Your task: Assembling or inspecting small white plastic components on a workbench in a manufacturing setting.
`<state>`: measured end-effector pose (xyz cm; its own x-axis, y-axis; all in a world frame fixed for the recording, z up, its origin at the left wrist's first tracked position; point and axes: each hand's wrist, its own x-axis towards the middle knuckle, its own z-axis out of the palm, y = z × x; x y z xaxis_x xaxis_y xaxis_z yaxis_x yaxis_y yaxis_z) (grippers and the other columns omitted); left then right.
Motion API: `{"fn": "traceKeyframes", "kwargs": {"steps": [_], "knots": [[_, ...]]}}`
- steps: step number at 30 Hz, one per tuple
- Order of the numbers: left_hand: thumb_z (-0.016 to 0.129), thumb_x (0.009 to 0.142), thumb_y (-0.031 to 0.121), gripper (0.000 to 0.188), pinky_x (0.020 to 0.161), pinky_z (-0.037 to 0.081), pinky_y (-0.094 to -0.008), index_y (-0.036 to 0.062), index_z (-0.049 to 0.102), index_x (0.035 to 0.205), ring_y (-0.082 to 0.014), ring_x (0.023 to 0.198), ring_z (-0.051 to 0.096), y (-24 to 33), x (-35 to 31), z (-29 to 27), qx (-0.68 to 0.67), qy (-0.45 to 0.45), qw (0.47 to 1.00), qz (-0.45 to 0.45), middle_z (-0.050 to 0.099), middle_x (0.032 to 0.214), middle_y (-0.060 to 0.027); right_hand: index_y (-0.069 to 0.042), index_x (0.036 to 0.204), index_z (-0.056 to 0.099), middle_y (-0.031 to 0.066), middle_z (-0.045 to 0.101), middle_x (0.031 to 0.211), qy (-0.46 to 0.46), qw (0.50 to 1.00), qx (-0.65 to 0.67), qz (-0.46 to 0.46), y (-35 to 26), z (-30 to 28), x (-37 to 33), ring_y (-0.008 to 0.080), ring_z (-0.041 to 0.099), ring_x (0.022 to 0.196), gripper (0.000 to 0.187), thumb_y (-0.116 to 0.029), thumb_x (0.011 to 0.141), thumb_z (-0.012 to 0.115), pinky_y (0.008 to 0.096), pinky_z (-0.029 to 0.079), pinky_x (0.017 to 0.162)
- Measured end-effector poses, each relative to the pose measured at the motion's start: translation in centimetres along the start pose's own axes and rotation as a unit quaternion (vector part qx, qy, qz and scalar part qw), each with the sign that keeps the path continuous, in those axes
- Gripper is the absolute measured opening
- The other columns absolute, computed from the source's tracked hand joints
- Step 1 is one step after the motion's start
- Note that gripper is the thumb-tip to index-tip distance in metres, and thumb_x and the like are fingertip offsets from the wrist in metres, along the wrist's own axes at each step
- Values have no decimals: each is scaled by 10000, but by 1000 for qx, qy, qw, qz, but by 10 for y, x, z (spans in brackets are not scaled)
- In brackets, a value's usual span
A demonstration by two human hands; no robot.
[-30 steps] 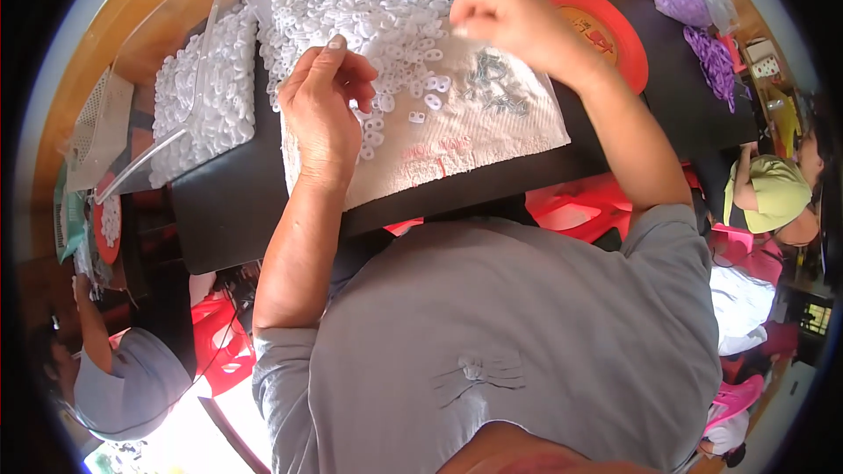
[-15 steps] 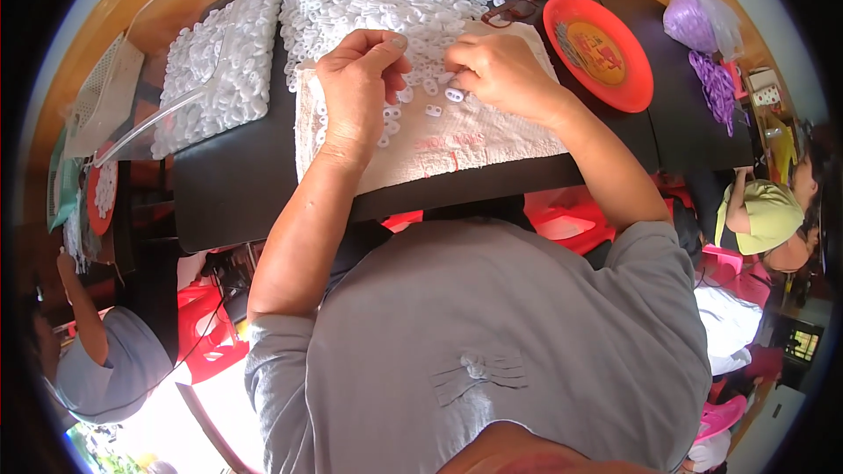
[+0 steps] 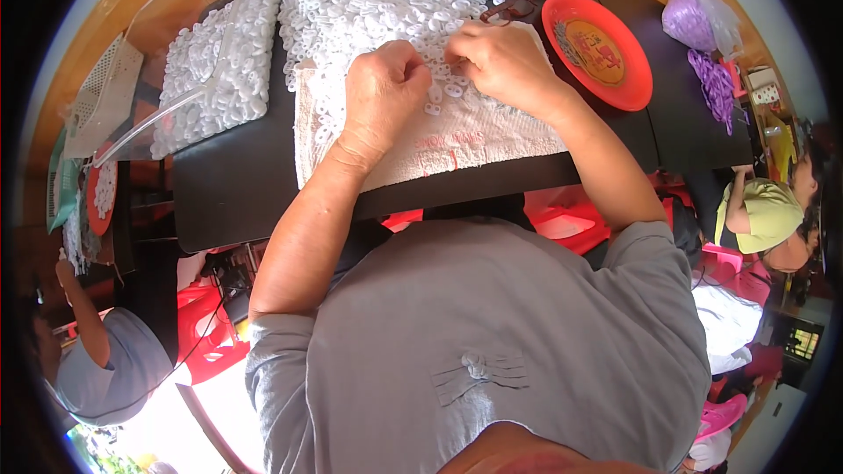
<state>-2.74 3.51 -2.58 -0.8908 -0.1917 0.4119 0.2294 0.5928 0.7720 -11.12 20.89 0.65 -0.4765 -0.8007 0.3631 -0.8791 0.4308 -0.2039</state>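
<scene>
Small white oval pieces with two holes (image 3: 386, 13) lie in a big heap that spills onto a cream cloth (image 3: 439, 158) with faded red print. Over the near part of the spill, my left hand (image 3: 385, 92) is curled, thumb against the fingers; whatever it may grip is hidden. A short gap to its right, my right hand (image 3: 500, 61) is closed too, its fingertips bent down by the pieces, and I cannot make out anything in them. Between and just below both hands, a few loose ovals (image 3: 433, 109) rest on the cloth.
Left of the heap stands a clear tub of white pieces (image 3: 215, 70). To the right are brown-framed glasses (image 3: 514, 10), an orange-red plate (image 3: 637, 79) holding small metallic bits, and purple strands (image 3: 713, 92). The dark table (image 3: 233, 189) ends just before me. Other people sit left and right.
My left hand has moved right and slightly nearer, turning its back upward, and now covers pieces that showed before. My right hand has shifted slightly away from me.
</scene>
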Motion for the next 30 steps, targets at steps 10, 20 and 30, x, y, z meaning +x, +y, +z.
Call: {"fn": "traceKeyframes", "kwargs": {"steps": [10, 20, 30], "knots": [[658, 743, 59, 45, 621, 518, -364, 22, 654, 769, -287, 651, 655, 0, 0, -1, 4, 12, 1000, 23, 663, 751, -138, -67, 835, 665, 85, 631, 798, 40, 999, 2, 2, 2, 15, 2, 281, 629, 728, 91, -111, 755, 667, 372, 488, 658], [752, 735, 19, 223, 548, 490, -288, 59, 638, 923, -178, 649, 600, 19, -4, 4, -14, 13, 988, 155, 584, 760, -56, -16, 862, 663, -3, 624, 714, -49, 841, 498, 206, -1, -8, -4, 74, 580, 628, 130, -145, 857, 646, 207, 385, 547], [697, 821, 40, 104, 580, 495, -331, 52, 617, 887, -220, 646, 605, 14, -2, 6, 47, 36, 973, 221, 592, 756, -89, -9, 847, 662, 29, 618, 655, -80, 806, 534, 241, -5, -19, -5, 85, 556, 553, 133, -140, 844, 639, 223, 355, 494]]}}
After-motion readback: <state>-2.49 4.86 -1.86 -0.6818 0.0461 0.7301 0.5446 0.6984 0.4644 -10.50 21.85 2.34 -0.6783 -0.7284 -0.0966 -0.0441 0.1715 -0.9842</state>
